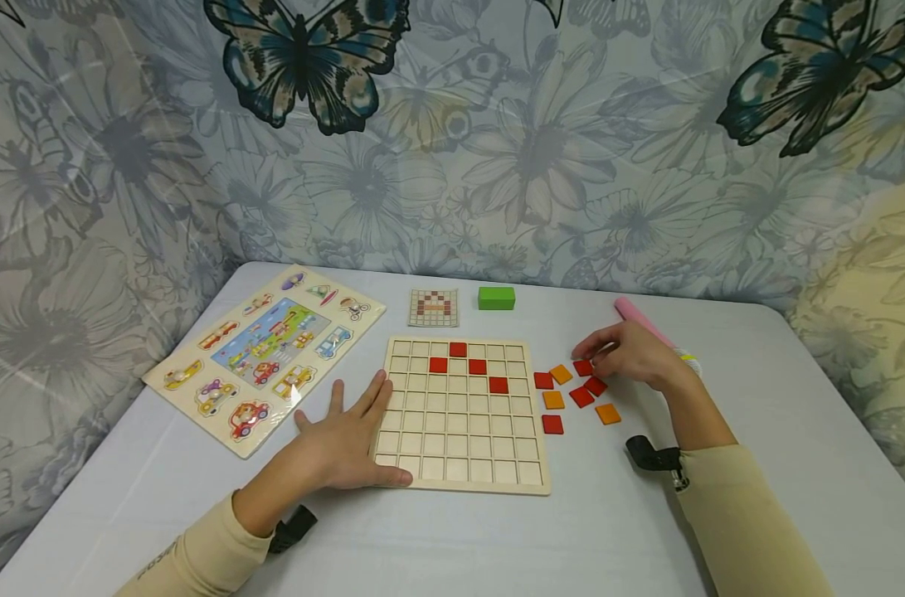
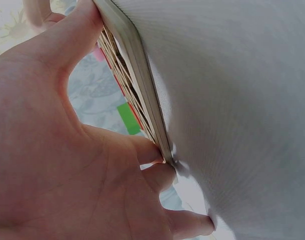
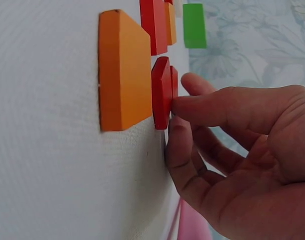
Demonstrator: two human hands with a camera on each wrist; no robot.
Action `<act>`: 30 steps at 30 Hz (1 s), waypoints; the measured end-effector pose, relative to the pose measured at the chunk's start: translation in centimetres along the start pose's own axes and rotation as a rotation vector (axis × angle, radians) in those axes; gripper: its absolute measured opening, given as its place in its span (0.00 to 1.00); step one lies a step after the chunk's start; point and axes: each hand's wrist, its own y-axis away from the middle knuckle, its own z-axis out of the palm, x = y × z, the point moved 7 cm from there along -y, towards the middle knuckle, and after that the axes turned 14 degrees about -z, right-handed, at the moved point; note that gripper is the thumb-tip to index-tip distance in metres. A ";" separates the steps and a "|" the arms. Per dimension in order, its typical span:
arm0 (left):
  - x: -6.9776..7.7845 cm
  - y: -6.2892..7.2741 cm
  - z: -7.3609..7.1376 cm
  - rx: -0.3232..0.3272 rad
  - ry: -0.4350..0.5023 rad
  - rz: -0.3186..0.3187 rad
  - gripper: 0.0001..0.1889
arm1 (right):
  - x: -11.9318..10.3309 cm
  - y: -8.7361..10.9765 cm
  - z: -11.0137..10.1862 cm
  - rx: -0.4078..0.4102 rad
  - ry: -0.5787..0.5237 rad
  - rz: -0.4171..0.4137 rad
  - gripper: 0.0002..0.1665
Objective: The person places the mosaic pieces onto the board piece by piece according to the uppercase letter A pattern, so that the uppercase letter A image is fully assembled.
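Where the board (image 1: 437, 424) ends, left hand (image 1: 345, 449) rests.

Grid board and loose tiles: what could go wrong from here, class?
The right hand might knock neighbouring red tiles askew, since they lie close together. The left hand touches the grid board at its left edge, so a push could shift it. Orange tiles lie near red ones, so colours might get confused.
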 end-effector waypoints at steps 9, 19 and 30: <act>-0.2 -0.2 0.2 -0.005 0.003 -0.003 0.70 | -0.2 -0.1 0.1 0.020 -0.007 -0.025 0.19; -0.2 -0.1 0.2 -0.015 0.005 -0.007 0.70 | -0.2 -0.2 0.2 0.028 -0.017 -0.041 0.20; -0.2 -0.2 0.1 -0.015 -0.007 -0.004 0.70 | -0.5 -0.5 0.5 0.059 0.060 -0.010 0.18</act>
